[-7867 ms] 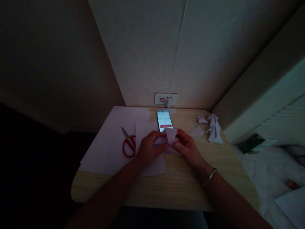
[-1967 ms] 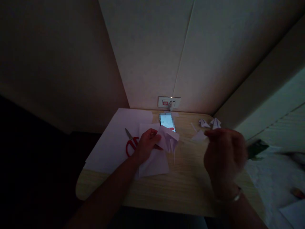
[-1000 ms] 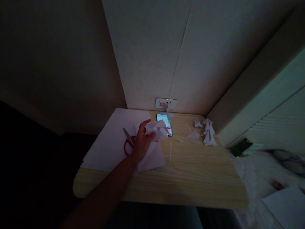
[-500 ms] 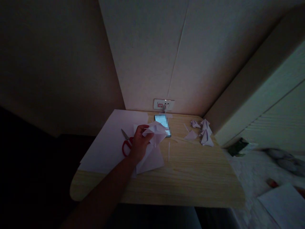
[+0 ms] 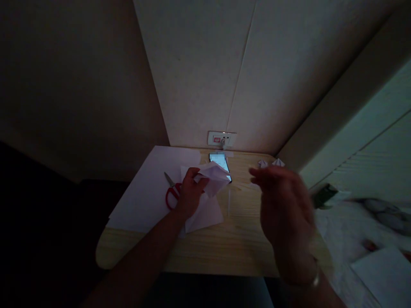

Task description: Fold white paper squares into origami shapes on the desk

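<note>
My left hand [image 5: 192, 192] pinches a folded sheet of white paper [image 5: 215, 177] between thumb and fingers, held above the wooden table. The paper's folds stand partly spread, and it covers part of a lit phone [image 5: 218, 160]. Scissors [image 5: 172, 194] with red handles lie just left of that hand, partly hidden by it. Under the wrist rests another piece of white paper [image 5: 207, 218]. My right hand [image 5: 284, 203], blurred by motion, hangs over the right side of the table. Its fingers stretch leftward, and nothing shows in them.
Large white sheets [image 5: 138, 192] cover the left of the wooden table [image 5: 218, 252]. Small folded paper pieces [image 5: 278, 162] sit at the back right, partly behind my right hand. A thin paper strip [image 5: 229, 203] lies mid-table. A wall socket [image 5: 221, 138] holds a plug.
My right hand has come into view from the lower right, over the table, hiding some folded pieces. The paper in my left hand has tilted and shifted slightly right.
</note>
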`<state>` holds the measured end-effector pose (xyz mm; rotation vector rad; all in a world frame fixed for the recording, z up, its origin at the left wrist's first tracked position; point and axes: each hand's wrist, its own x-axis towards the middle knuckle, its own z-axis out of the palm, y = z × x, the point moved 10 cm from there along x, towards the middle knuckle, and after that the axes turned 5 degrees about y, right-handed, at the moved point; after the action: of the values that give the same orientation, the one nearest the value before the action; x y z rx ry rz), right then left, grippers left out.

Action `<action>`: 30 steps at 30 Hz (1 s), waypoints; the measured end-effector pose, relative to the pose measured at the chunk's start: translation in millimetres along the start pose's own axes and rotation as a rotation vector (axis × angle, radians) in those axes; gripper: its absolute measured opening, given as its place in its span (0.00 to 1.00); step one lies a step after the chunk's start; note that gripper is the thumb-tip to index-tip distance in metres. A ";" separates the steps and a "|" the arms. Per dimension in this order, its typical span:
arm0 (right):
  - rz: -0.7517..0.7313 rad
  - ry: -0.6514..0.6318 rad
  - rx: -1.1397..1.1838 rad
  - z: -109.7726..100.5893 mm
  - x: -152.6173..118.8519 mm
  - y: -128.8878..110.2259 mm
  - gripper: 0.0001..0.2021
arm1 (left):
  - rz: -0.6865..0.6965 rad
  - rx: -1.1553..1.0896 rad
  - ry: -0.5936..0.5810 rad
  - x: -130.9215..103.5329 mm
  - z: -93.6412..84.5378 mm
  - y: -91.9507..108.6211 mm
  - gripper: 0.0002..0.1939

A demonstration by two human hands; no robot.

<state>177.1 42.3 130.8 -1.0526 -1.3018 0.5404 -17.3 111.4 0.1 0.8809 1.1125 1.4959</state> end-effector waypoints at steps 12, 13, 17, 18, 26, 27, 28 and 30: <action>0.524 -0.380 0.137 71.7 8.6 102.4 0.12 | 0.030 0.127 -0.175 -13.5 20.4 -4.4 0.15; 0.523 -0.362 0.108 69.6 7.9 105.8 0.12 | 0.020 0.127 -0.202 -14.8 23.2 -6.6 0.17; 0.492 -0.345 0.072 68.7 6.7 114.1 0.14 | -0.014 0.150 -0.231 -14.9 24.3 -12.8 0.16; 0.503 -0.347 0.110 70.3 5.5 116.3 0.15 | -0.012 0.160 -0.216 -13.5 22.1 -12.9 0.15; 0.623 -0.358 0.278 77.2 -6.3 128.6 0.21 | 0.075 0.106 -0.070 -6.4 9.5 1.9 0.15; 0.626 -0.356 0.293 76.7 -6.0 127.6 0.20 | 0.043 0.095 -0.083 -6.6 11.2 -0.1 0.16; 0.628 -0.359 0.307 76.6 -5.8 126.4 0.20 | 0.008 0.082 -0.098 -6.8 13.0 -2.6 0.15; 0.632 -0.377 0.320 77.5 -6.1 124.3 0.21 | -0.044 0.070 -0.123 -6.8 15.5 -7.0 0.16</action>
<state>130.3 119.5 15.3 -1.1147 -1.1293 1.4319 0.6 108.2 -1.8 0.9772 1.0920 1.3558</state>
